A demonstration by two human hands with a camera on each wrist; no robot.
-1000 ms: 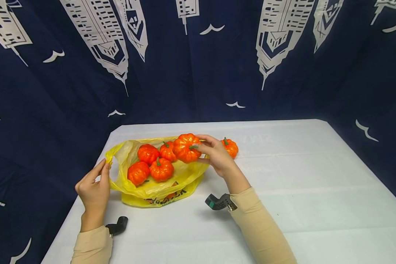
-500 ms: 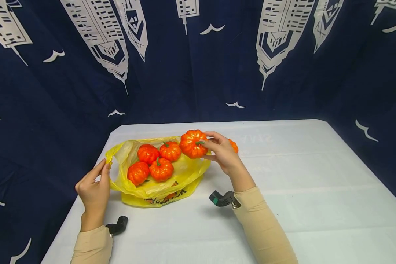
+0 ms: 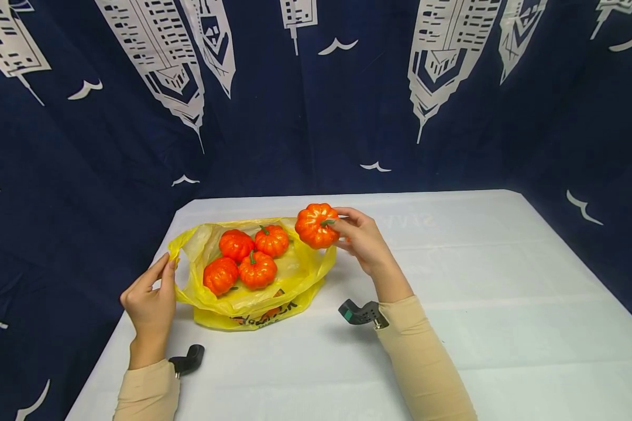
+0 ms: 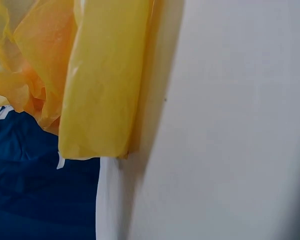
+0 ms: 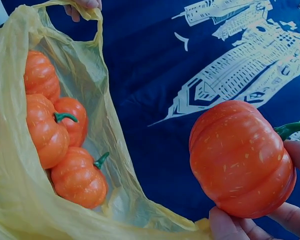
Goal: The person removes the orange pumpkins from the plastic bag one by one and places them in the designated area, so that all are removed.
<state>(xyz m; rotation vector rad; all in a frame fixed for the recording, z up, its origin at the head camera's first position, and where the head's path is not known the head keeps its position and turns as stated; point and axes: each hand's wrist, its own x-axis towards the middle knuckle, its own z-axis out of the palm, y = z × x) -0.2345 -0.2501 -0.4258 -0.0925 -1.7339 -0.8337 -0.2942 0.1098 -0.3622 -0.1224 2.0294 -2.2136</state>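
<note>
My left hand [image 3: 148,304] pinches the left handle of a yellow plastic bag [image 3: 308,292], which lies on its base with its mouth spread. Several small orange pumpkins [image 3: 258,271] with green stems sit together in the bag's left half. Over the bag's right rim, my right hand [image 3: 366,242] grips another small pumpkin [image 3: 313,225] between thumb and fingers. The right wrist view shows this held pumpkin [image 5: 240,160] up close, its green stem beside the thumb. Only the bag's side [image 4: 105,85] shows in the left wrist view; the left hand is out of that frame.
Beneath the bag is a white-covered table [image 3: 505,292] that stretches off to the right. Behind it hangs a dark blue cloth [image 3: 316,128] printed with white buildings and birds. A black wrist camera [image 3: 360,313] juts from the right sleeve.
My right hand has shifted to the right and slightly away, carrying the pumpkin. A pumpkin on the table behind that hand has dropped out of sight. The left hand and bag stay still.
</note>
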